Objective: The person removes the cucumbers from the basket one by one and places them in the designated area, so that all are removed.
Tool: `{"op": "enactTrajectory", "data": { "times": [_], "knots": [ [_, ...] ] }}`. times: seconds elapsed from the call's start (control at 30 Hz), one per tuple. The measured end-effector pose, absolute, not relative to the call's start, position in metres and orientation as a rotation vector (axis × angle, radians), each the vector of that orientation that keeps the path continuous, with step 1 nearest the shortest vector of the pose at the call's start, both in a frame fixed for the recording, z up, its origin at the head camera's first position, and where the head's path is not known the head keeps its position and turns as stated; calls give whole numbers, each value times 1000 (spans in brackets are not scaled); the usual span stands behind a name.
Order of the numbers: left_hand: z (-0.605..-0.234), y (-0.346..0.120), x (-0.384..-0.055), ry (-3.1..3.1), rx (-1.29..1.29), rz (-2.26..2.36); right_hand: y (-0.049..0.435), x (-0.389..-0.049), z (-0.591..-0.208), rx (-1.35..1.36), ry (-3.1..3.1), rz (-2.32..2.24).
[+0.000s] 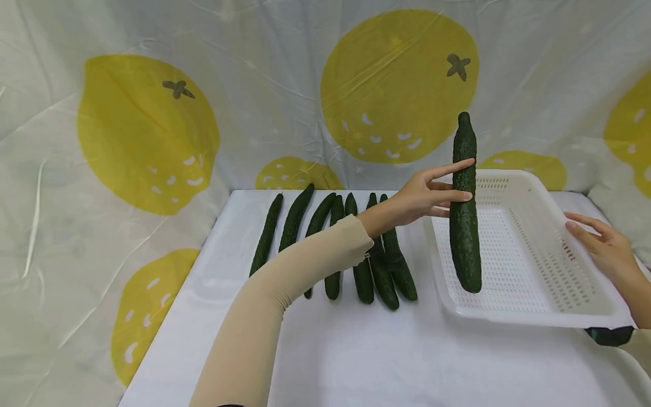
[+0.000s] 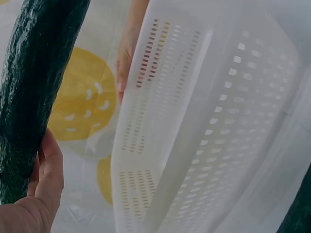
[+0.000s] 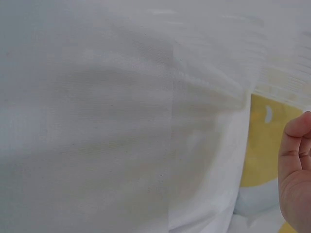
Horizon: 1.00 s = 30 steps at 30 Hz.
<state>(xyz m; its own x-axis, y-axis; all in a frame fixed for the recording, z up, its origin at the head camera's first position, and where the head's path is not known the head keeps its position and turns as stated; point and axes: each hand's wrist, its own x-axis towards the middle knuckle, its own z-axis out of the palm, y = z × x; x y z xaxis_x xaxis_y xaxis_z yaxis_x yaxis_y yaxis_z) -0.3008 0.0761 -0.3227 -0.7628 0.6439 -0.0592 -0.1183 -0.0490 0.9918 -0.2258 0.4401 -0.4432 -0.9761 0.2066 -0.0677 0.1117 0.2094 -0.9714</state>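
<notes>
My left hand [image 1: 424, 195] holds a long dark green cucumber [image 1: 465, 243] nearly upright, its stem end up, in front of the white basket. Its fingers lie across the cucumber's upper half in the head view. In the left wrist view, fingers [image 2: 49, 165] of this hand show beside the cucumber [image 2: 36, 73]. The white plastic basket [image 1: 617, 311], with slotted walls, has nothing inside. At its right rim is my right hand [image 1: 607, 246], its extended fingertips right against the outer side. The right wrist view catches only part of that hand [image 3: 296, 170].
Several more cucumbers [image 1: 361, 282] lie side by side on the white-covered table [image 1: 356, 350], left of the basket and partly behind my left forearm. A hanging sheet with yellow lemon prints [image 1: 396, 85] stands behind the table.
</notes>
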Motion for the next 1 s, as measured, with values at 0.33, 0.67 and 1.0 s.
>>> {"op": "enactTrajectory", "data": {
  "times": [0.33, 0.67, 1.0],
  "knots": [
    [-324, 28, -297, 1756, 554, 1825, 437, -231, -446, -284, -2370, 1921],
    [-328, -19, -294, 1876, 567, 1753, 439, -234, -444, -323, -2429, 1893],
    [-334, -56, -299, 1955, 503, 1742, 440, -234, -447, -310, -2383, 1934]
  ]
}}
